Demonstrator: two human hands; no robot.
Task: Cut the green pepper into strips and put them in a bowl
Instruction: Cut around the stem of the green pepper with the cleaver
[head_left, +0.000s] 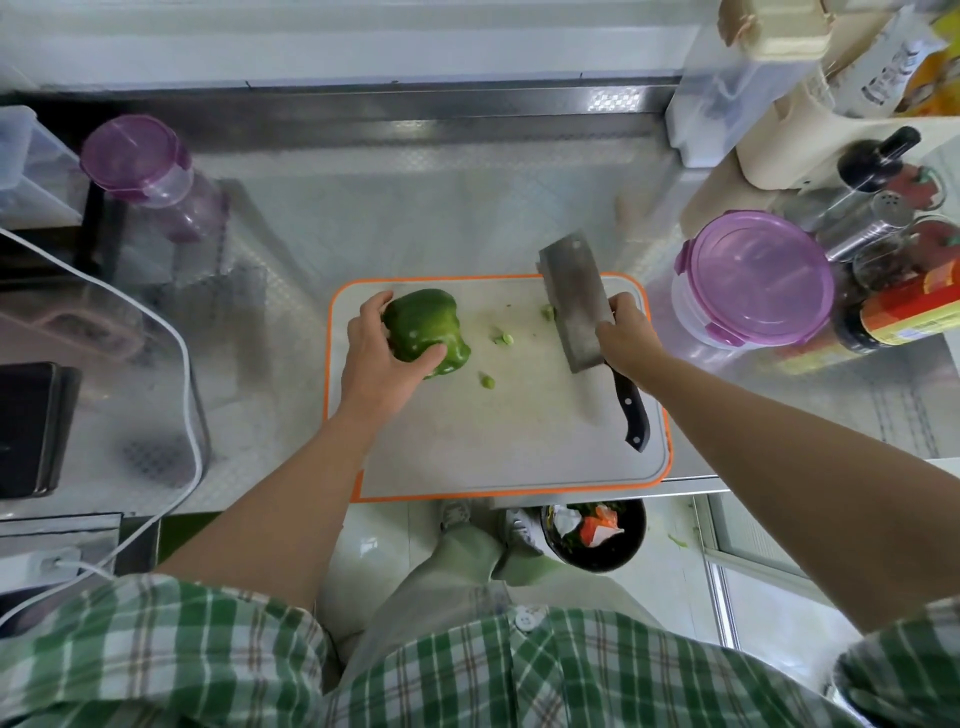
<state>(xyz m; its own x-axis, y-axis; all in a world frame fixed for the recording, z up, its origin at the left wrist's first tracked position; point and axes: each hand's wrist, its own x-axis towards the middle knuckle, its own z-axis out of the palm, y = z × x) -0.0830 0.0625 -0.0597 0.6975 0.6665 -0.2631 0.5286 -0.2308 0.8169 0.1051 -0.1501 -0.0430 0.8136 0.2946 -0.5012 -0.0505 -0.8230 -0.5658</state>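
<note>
Green pepper (426, 330): whole, lying on the left part of the cutting board (493, 436), uncut.
Left hand (374, 358): fingers and thumb curled round the pepper, gripping it from its left side.
Right hand (626, 338): pinches the cleaver (574, 306) by the blade's near end, thumb on one face and fingers over the other; the black handle sticks out bare toward the person.
Cleaver position: on the right part of the board, its tip reaching past the far edge, well apart from the pepper.
Scraps (503, 339): a few small green bits scattered on the board between pepper and blade.
Board: white with an orange rim, at the front edge of a metal counter (415, 218).
Right of board: a round tub with a purple lid (753, 280), closed, just beside the board; sauce bottles and shakers (883, 312) crowd behind it.
Left side: a purple-lidded bottle (150, 171) at the back, a white cable (176, 364), a black device (31, 426).
Floor: a dark bin (592, 530) with waste below the board's front edge.
</note>
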